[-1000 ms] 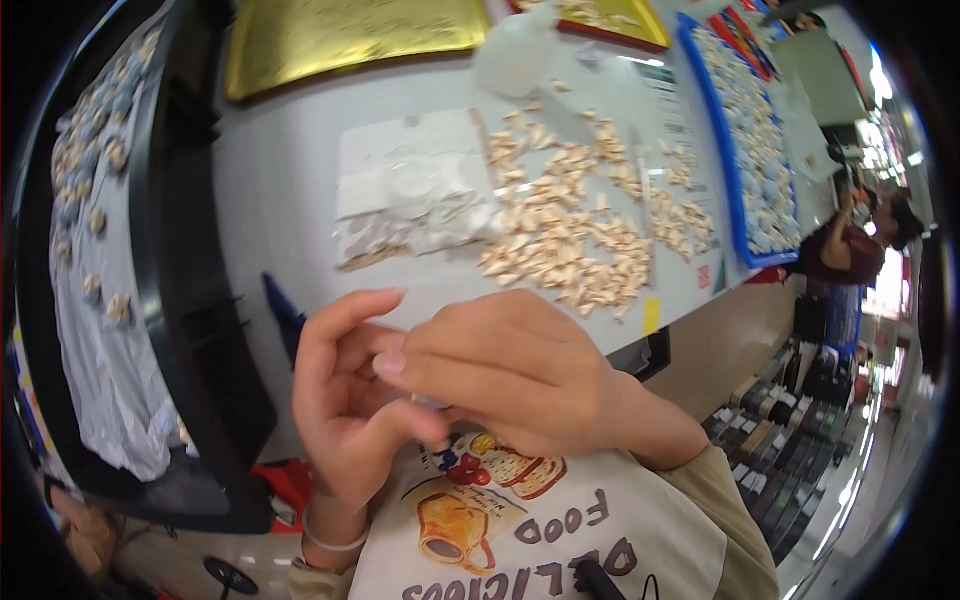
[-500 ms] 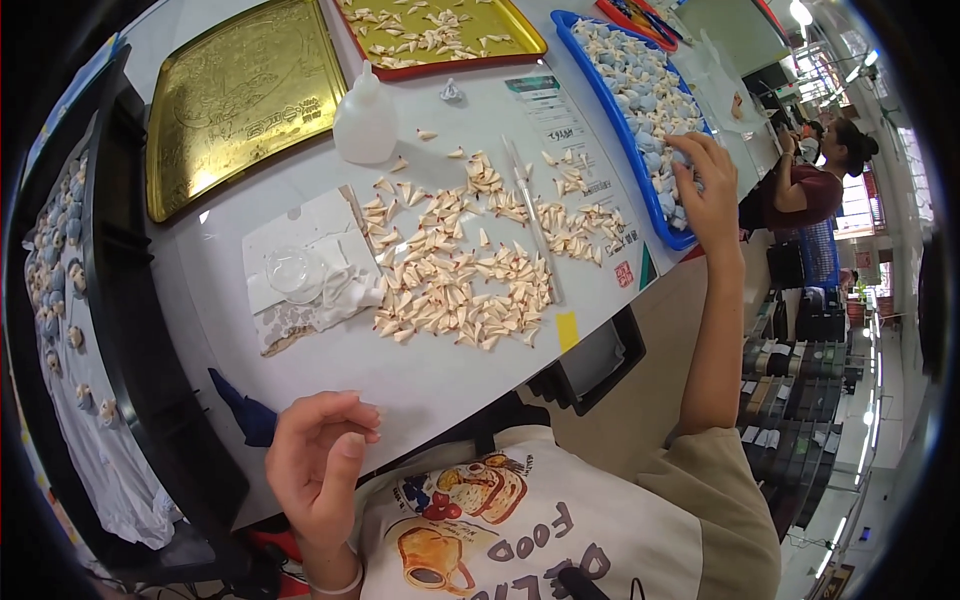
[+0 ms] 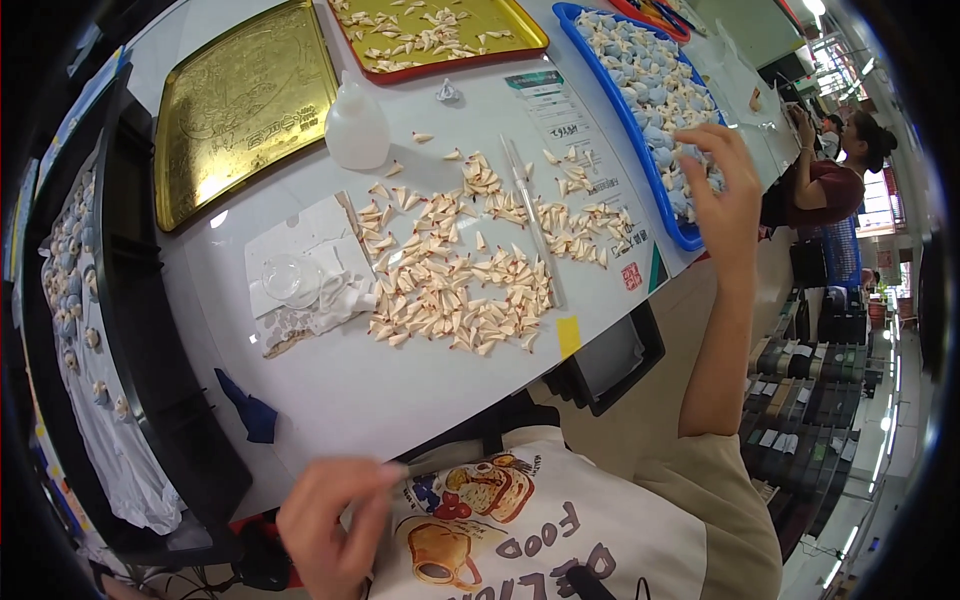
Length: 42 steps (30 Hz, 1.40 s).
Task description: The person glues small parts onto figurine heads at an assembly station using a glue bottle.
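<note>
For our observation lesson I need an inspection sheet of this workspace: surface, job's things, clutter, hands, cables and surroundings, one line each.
Surface: white table, yellow patch by its near edge.
Job's things: cream cones spread loosely; blue tray filled with blue and cream pieces; red-rimmed tray bearing more cones.
Clutter: bottle, crumpled scrap, clear dish, clear strip among the cones, blue cloth.
Hands: left hand low, blurred, grip unclear; right hand at the blue tray, contact unclear.
Cables: thin dark lines, perhaps cables, low at left.
Surroundings: black rack at left, gold tray at upper left, co-worker at right.
</note>
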Each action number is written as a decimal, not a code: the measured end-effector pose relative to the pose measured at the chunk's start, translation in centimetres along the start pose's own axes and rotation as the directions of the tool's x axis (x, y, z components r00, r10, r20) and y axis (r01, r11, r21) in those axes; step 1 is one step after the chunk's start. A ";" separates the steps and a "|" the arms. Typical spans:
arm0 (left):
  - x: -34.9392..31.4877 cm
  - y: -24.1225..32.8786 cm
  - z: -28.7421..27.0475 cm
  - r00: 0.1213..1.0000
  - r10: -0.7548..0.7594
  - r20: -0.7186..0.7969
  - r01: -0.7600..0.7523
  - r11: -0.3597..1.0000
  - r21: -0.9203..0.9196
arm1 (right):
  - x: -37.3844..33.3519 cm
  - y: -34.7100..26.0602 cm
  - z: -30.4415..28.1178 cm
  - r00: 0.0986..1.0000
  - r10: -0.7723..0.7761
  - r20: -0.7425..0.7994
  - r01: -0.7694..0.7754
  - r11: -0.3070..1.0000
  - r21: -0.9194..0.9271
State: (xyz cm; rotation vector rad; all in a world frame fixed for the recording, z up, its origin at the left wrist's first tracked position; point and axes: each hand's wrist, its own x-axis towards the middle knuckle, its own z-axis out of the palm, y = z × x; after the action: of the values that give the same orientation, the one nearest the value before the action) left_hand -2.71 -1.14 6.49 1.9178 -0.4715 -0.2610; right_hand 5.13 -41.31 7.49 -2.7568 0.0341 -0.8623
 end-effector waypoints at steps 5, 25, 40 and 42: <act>-2.5 1.7 -9.1 0.856 0.512 0.078 -0.517 0.852 0.087 | 0.0 -3.6 1.8 0.963 -0.117 0.242 0.097 0.991 0.095; -0.4 -0.7 -17.0 0.771 -0.615 0.166 0.428 0.693 0.580 | -0.4 -2.8 3.0 0.893 -0.104 0.438 0.031 0.985 0.172; -0.5 0.3 -14.0 0.941 0.008 -0.337 0.106 0.942 0.317 | -0.4 -1.9 1.9 0.945 -0.156 0.288 0.061 0.948 0.312; -1.1 1.5 -12.2 0.936 0.100 -0.338 -0.011 0.967 0.255 | -0.9 -1.0 1.0 0.943 -0.049 0.329 -0.069 0.938 0.339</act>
State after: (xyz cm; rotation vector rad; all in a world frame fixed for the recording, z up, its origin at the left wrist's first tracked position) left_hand 0.85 9.03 12.54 2.1359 -0.3297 0.1863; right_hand 4.92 -40.04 6.45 -2.5209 -0.1523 -0.3429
